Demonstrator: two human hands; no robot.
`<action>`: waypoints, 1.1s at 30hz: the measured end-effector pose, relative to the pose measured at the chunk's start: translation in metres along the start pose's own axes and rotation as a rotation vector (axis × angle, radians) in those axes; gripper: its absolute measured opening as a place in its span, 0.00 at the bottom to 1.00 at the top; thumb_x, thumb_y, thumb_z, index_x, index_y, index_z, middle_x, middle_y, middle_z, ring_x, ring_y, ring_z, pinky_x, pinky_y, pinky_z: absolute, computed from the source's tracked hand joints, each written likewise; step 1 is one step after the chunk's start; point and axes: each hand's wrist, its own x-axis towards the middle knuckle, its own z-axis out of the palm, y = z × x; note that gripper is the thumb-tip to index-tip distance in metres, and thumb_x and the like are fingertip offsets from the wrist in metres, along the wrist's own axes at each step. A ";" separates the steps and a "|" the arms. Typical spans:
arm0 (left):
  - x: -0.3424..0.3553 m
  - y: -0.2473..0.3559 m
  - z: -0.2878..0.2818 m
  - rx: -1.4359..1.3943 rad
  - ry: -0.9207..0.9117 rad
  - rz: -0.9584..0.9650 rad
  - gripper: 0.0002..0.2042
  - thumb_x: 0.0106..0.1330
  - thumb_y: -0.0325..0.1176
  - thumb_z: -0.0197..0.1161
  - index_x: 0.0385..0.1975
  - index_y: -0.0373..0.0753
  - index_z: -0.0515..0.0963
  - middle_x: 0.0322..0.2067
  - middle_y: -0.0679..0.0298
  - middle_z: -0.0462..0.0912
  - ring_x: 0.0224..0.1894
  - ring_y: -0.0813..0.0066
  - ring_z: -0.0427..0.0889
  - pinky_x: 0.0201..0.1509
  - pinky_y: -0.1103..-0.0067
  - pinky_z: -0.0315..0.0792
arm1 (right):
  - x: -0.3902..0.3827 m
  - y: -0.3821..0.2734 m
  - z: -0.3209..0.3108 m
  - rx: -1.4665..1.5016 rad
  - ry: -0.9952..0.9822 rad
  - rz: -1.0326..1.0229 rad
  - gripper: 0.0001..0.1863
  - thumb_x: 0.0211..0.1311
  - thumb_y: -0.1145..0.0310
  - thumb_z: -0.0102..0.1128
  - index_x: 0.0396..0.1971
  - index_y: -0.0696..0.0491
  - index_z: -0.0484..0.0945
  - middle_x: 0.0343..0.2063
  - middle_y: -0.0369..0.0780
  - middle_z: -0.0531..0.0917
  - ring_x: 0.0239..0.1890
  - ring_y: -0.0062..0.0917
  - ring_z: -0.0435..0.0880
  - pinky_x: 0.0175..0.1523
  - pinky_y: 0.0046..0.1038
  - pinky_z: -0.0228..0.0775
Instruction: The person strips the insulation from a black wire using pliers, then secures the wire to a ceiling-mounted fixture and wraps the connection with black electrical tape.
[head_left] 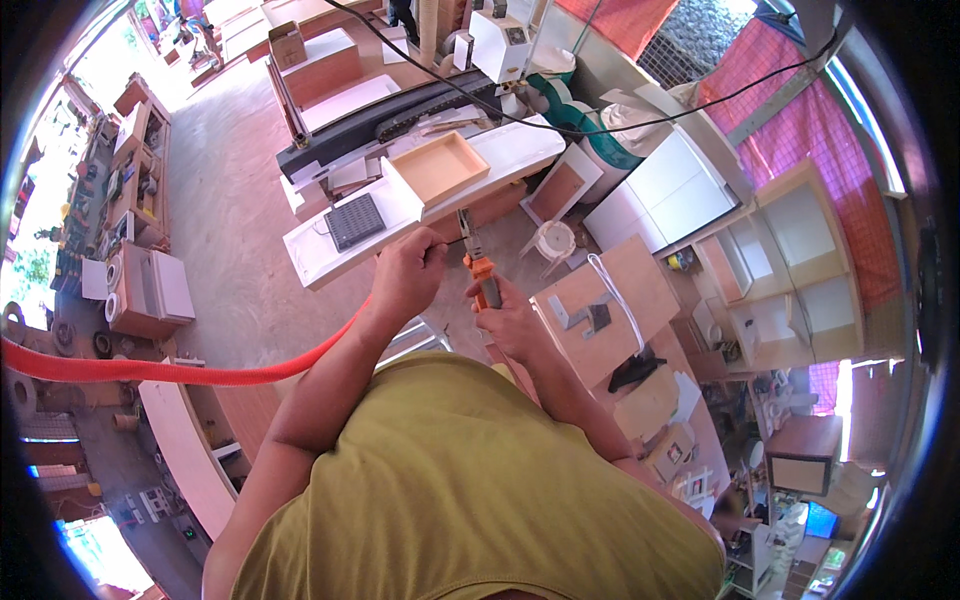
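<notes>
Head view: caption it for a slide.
Left hand holds a thin dark strand beside orange-handled pliers in the right hand.

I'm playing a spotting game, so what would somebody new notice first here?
Probably the long red band curving from the left edge to the left forearm. Near the middle, the right hand grips orange-handled pliers, while the left hand pinches what looks like a thin dark strand. Beyond them, a shallow wooden tray sits on a white surface.

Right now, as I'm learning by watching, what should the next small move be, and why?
I'd probably steady the thin dark strand with the left hand: it seems to reach the head of the orange-and-grey pliers, which the right hand grips, but whether the jaws hold it is too small to tell.
</notes>
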 end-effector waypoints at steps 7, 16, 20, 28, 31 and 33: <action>0.000 0.018 -0.009 0.004 -0.057 -0.063 0.05 0.63 0.28 0.64 0.36 0.35 0.82 0.31 0.52 0.85 0.34 0.51 0.86 0.39 0.66 0.77 | 0.001 0.004 0.000 -0.055 0.035 -0.014 0.13 0.50 0.75 0.58 0.38 0.56 0.74 0.25 0.35 0.73 0.30 0.22 0.73 0.37 0.28 0.68; 0.007 0.006 -0.002 0.059 0.022 0.072 0.07 0.64 0.30 0.64 0.37 0.34 0.83 0.33 0.51 0.86 0.36 0.51 0.85 0.41 0.65 0.77 | -0.001 -0.001 0.000 0.055 -0.046 0.041 0.09 0.54 0.75 0.62 0.36 0.54 0.74 0.27 0.32 0.73 0.29 0.16 0.72 0.36 0.24 0.66; 0.006 0.013 -0.004 0.049 -0.023 0.020 0.06 0.65 0.31 0.64 0.36 0.36 0.83 0.33 0.49 0.85 0.36 0.49 0.85 0.41 0.65 0.77 | -0.008 -0.014 0.004 0.270 -0.150 0.091 0.12 0.58 0.69 0.68 0.37 0.53 0.73 0.26 0.31 0.73 0.29 0.18 0.72 0.36 0.25 0.67; 0.007 0.035 -0.029 -0.341 -0.342 -0.163 0.05 0.66 0.28 0.63 0.32 0.32 0.81 0.23 0.71 0.79 0.28 0.86 0.72 0.32 0.81 0.70 | 0.016 0.014 -0.010 -0.357 0.022 -0.727 0.22 0.54 0.62 0.76 0.41 0.53 0.72 0.36 0.36 0.74 0.38 0.28 0.76 0.45 0.31 0.72; 0.004 0.047 -0.041 -0.402 -0.612 -0.055 0.05 0.66 0.26 0.63 0.32 0.32 0.81 0.23 0.71 0.78 0.28 0.87 0.70 0.32 0.81 0.69 | 0.062 0.017 -0.062 -0.739 0.164 -1.208 0.22 0.47 0.61 0.80 0.41 0.42 0.77 0.46 0.39 0.68 0.47 0.34 0.72 0.51 0.38 0.69; 0.005 0.053 -0.047 -0.379 -0.784 -0.024 0.04 0.66 0.26 0.62 0.32 0.31 0.81 0.23 0.69 0.79 0.28 0.86 0.71 0.32 0.81 0.69 | 0.079 -0.024 -0.086 -0.971 0.261 -1.495 0.21 0.46 0.63 0.80 0.40 0.38 0.79 0.47 0.39 0.66 0.49 0.34 0.71 0.54 0.41 0.68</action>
